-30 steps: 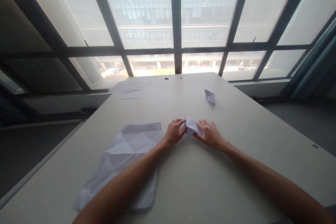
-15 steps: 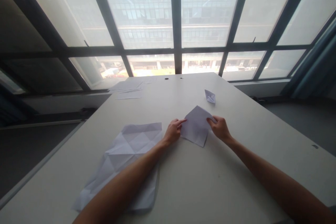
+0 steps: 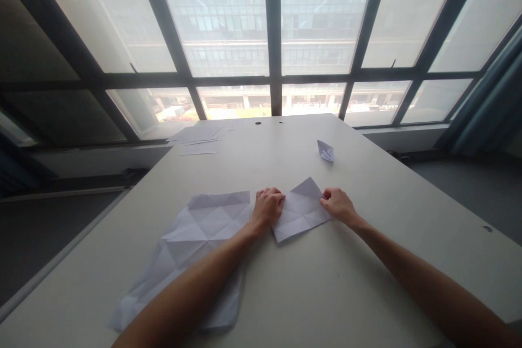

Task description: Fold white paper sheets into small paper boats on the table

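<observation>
A partly folded sheet of white paper [image 3: 300, 211] lies low over the table between my hands, creased, with one corner pointing away from me. My left hand [image 3: 268, 206] is closed at its left edge, fingers curled. At its right edge my right hand [image 3: 337, 204] pinches the paper between thumb and fingers. Left of my left hand, and partly under my left forearm, lies a larger creased sheet of paper [image 3: 196, 244]. Beyond my hands on the right stands a small folded paper boat [image 3: 325, 150].
Several flat white sheets [image 3: 196, 138] lie at the far left of the white table [image 3: 302, 293]. Dark-framed windows [image 3: 275, 38] rise behind the far edge. A blue curtain [image 3: 485, 109] hangs at the right.
The paper between my hands has turned and now shows its creased face, with a long edge toward me. My left hand has gone from a pointing finger to a closed grip.
</observation>
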